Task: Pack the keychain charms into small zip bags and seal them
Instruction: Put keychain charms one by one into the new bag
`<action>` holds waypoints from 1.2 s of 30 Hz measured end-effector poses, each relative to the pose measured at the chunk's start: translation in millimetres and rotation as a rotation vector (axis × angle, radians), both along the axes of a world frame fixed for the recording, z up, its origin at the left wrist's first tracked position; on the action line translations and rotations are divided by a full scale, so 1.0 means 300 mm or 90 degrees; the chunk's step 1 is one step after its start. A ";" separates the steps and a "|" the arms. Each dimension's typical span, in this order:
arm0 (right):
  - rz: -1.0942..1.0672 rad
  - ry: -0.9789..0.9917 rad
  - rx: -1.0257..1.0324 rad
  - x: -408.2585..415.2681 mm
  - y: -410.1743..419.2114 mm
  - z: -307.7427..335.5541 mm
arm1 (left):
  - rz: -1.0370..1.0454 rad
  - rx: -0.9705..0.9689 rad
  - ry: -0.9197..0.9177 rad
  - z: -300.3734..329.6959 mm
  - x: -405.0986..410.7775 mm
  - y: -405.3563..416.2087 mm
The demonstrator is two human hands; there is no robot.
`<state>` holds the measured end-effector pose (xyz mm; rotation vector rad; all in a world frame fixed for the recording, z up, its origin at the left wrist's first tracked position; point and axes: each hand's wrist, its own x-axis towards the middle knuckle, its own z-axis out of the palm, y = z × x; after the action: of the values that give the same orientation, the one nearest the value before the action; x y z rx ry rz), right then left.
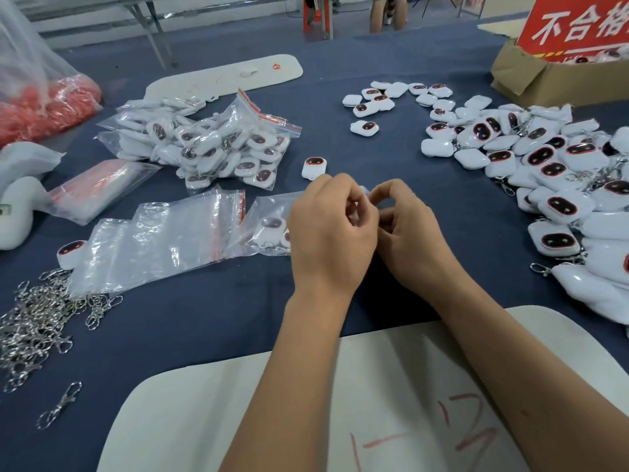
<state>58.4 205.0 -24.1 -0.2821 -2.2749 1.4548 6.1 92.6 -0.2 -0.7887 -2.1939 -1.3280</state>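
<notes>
A dark blue cloth covers the desk [211, 318], with loose keychain charms [544, 172] heaped at the right of the frame and filled bags [218, 144] piled at upper left. At centre, the left hand [332, 233] and right hand [412, 229] meet, fingers curled in a pinching grip at the mouth of a small zip bag [269, 226] that lies just left of them with a charm inside. To seal well, I judge, pinch the zip strip flat and run along its whole length. The strip itself is hidden behind the fingers; whether it is closed cannot be told.
</notes>
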 end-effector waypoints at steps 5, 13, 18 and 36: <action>0.107 -0.008 0.048 0.015 0.011 0.016 | 0.013 0.013 0.012 -0.011 0.000 0.002; 0.134 -0.033 0.094 0.009 -0.011 0.019 | 0.050 0.080 -0.043 -0.011 -0.012 0.001; -0.197 0.103 -0.016 -0.007 0.023 0.020 | 0.023 0.054 -0.142 -0.038 -0.040 0.009; -0.340 -0.194 0.483 -0.102 0.245 0.001 | -0.197 -0.063 -0.155 -0.068 -0.015 0.042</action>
<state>27.9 278.6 -23.7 -0.8191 -2.5171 0.2592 1.6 105.3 -20.5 -1.0904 -2.4156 -1.5412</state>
